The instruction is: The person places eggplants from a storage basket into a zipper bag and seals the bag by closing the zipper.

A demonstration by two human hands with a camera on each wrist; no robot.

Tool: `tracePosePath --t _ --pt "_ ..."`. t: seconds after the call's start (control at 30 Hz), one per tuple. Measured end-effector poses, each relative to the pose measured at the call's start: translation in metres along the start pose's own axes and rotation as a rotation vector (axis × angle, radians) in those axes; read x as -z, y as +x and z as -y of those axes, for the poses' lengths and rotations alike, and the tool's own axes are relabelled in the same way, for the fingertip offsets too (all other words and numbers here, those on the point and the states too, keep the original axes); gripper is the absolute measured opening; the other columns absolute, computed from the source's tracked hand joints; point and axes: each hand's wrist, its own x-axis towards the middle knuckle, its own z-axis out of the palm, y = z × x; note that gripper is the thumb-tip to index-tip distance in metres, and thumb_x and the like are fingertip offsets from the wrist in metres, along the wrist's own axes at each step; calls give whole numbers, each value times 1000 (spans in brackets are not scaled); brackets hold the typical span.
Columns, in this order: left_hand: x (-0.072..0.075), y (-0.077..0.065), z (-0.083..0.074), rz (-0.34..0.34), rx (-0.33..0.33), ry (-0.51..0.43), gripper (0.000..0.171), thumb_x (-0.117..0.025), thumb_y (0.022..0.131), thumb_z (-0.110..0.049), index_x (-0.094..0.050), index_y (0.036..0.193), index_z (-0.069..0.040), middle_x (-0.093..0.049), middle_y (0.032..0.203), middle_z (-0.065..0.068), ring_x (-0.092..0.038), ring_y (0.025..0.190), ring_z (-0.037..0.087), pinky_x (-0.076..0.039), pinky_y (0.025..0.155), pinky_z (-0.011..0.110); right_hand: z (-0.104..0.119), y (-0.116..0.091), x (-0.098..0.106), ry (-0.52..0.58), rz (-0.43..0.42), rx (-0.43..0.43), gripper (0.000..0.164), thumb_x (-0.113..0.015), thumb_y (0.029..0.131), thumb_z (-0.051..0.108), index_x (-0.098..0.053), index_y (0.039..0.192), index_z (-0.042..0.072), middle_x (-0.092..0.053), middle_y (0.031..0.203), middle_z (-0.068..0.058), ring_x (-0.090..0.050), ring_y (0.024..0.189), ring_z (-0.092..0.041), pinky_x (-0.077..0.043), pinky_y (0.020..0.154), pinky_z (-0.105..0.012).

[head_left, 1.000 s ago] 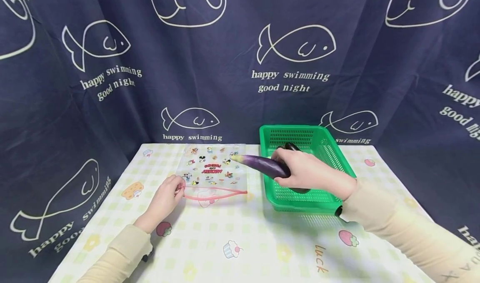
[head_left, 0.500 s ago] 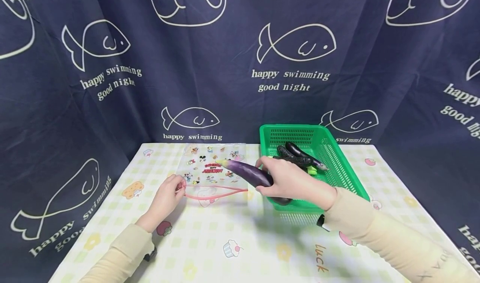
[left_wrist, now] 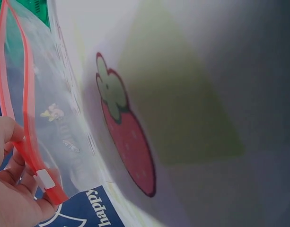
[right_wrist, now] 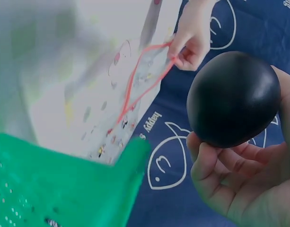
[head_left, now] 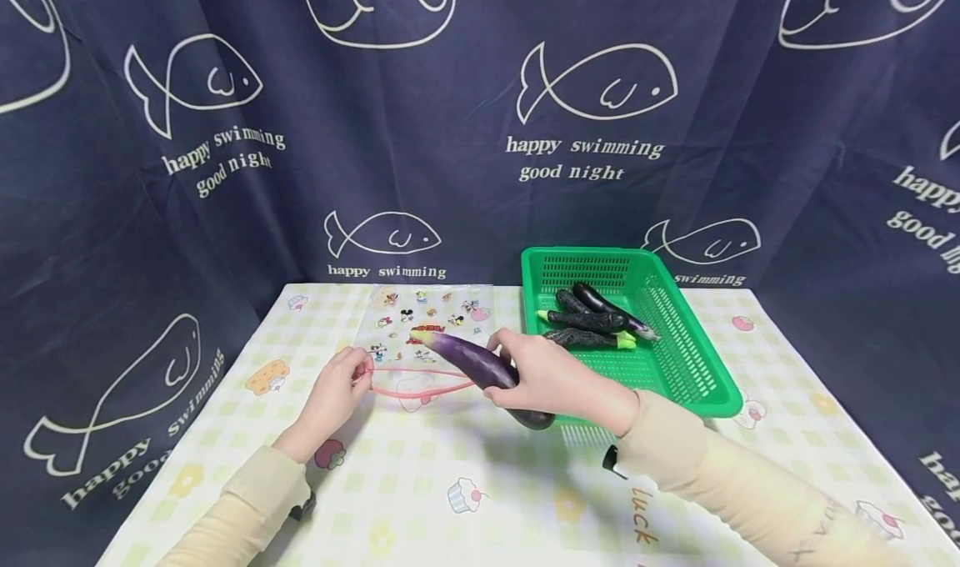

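Observation:
My right hand (head_left: 551, 375) grips a long purple eggplant (head_left: 472, 363) near its thick end, its pale tip pointing left over the bag. From the right wrist view the eggplant's dark rounded end (right_wrist: 234, 99) fills the space before the fingers. At the left corner of a clear zip bag (head_left: 386, 354) with cartoon prints, my left hand (head_left: 337, 390) pinches the red zip edge. That edge (left_wrist: 27, 85) gapes apart in the left wrist view, with a white slider (left_wrist: 44, 179) beside the fingers. The bag lies flat on the table, partly hidden by the eggplant.
A green basket (head_left: 720, 404) stands right of the bag. Inside lie another eggplant (head_left: 611, 307) and several dark, bumpy cucumbers (head_left: 585, 323) with green ends. A checked tablecloth (head_left: 405, 484) covers the table; a dark blue curtain (head_left: 465, 167) hangs behind it.
My right hand has carried the eggplant left and toward me, out from over the basket to the bag's opening. The basket's contents now show. My left hand has stayed at the bag's corner.

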Motion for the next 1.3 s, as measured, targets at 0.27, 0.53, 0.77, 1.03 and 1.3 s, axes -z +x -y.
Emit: tracePosePath --t 0.27,0.53,0.77,1.03,1.3 --pt "1 0 0 2 7 -22 20 -63 77 2 -53 83 -14 -47 76 -3 -44 70 12 -39 61 26 3 1 -19 64 21 0 46 -72 75 37 -53 110 14 -61 81 6 -55 63 -4 -47 54 -19" --pt "1 0 0 2 8 -34 19 -63 78 2 -54 82 -13 -48 76 -2 -45 68 11 -41 60 25 6 1 -38 94 37 -22 45 -72 76 38 -53 109 14 -62 85 3 -56 63 -4 -47 53 -18" --pt "1 1 0 14 24 -44 19 -63 78 2 -54 82 -14 -49 76 -3 -45 69 11 -41 60 25 4 -1 -55 111 60 -29 47 -72 75 39 -53 109 12 -61 84 2 -55 61 -3 -46 51 -18" --pt "2 3 -2 1 15 -71 20 -62 76 3 -53 81 -14 -49 74 -3 -46 68 12 -42 60 25 2 -2 -68 117 53 -51 45 -72 75 38 -55 107 11 -62 84 1 -55 62 -4 -45 53 -18" --pt "1 3 -3 -1 12 -82 20 -63 76 3 -53 80 -14 -48 74 -3 -45 68 12 -40 60 25 1 -1 -80 57 32 -78 47 -73 74 39 -56 108 10 -59 79 3 -53 64 -7 -43 54 -21"
